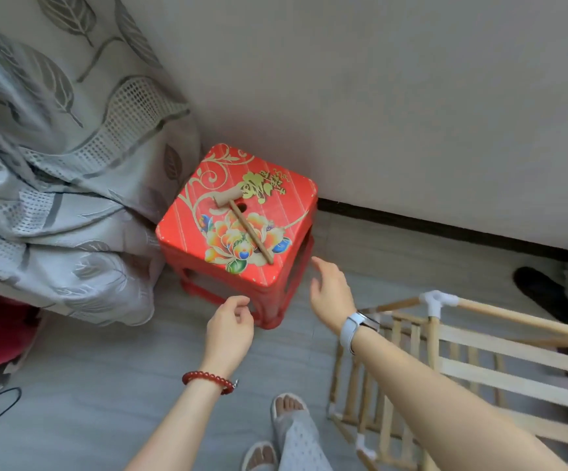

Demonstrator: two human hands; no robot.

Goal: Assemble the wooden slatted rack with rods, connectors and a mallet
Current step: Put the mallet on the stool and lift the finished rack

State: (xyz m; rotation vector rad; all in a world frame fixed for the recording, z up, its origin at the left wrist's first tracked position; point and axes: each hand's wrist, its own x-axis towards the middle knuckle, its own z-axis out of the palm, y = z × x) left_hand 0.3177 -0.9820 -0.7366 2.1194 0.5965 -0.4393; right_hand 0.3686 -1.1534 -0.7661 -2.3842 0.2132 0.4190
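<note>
Here, both hands — left hand [229, 329] loosely curled, right hand [330, 291] open, both empty — reach toward the mallet [241, 223] lying on a red stool [180, 232], likely to tap the rack [445, 362] standing nearby.

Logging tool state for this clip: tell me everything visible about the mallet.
The mallet is small, of plain pale wood: a blocky head on a thin round handle. It lies flat on the red flowered stool, head toward the wall, handle end near the stool's front edge. Neither hand touches it; the right hand is nearer.
</note>
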